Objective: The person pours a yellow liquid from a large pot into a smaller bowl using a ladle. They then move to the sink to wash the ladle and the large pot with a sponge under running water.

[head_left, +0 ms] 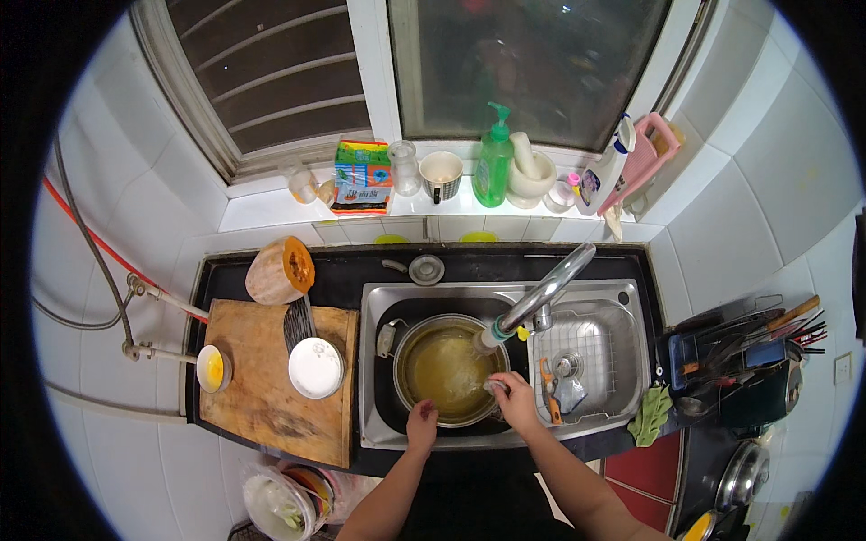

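A round metal pot [440,379] holding cloudy yellowish liquid stands in the left basin of a stainless steel double sink [369,433]. The faucet [548,287] reaches over the pot's right side, its spout end close above the liquid. At the pot's near right rim, my right hand [517,406] pinches a small greyish scrubbing pad [495,386]. My left hand [423,425] is at the near left rim with its fingers curled; whether it grips the rim is unclear.
On the left, a wooden cutting board [270,419] bears a white bowl [316,368] and a bowl with yellow contents [214,369]. A cut pumpkin [274,274] lies behind. An orange-handled peeler [551,399] lies in the right basin; a green cloth [651,416] hangs at the counter edge.
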`<action>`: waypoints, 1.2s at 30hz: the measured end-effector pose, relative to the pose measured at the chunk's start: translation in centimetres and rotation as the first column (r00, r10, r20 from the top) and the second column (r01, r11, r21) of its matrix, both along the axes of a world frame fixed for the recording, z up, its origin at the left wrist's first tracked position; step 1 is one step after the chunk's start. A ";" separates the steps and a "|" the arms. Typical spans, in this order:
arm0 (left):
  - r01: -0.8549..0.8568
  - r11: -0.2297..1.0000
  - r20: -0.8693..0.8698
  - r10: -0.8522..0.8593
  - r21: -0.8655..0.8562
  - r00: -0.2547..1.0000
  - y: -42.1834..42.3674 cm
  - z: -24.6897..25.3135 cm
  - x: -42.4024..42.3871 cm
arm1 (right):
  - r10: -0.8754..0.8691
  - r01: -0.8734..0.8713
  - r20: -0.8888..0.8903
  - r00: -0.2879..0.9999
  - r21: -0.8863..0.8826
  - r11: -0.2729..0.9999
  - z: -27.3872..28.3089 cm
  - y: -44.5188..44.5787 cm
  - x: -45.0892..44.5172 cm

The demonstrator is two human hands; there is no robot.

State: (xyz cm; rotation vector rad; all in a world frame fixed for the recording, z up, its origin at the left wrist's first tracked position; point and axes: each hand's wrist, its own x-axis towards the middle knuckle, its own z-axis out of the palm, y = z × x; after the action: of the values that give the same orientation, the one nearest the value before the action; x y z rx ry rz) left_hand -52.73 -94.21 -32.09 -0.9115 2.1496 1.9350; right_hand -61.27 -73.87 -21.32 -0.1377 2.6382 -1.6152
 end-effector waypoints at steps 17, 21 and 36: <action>-0.018 0.972 0.470 -0.096 0.233 0.878 -5.5 0.6 -5.4 | 0.376 -0.549 0.402 0.835 0.666 0.505 -7.1 -6.0 5.0; -0.115 0.878 0.538 -0.177 0.465 0.824 -6.4 -1.6 -5.9 | 0.332 -0.557 0.447 0.830 0.669 0.492 -7.2 -6.8 5.1; -0.106 0.869 0.491 -0.169 0.483 0.855 -6.7 0.4 -5.4 | 0.245 -0.451 0.385 0.890 0.658 0.603 -2.8 -6.7 4.9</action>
State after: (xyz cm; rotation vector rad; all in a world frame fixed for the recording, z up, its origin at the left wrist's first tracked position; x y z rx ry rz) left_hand -58.15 -100.90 -31.74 -1.1105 1.2691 1.8080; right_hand -56.40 -80.55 -24.15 -0.3560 2.5915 -0.3340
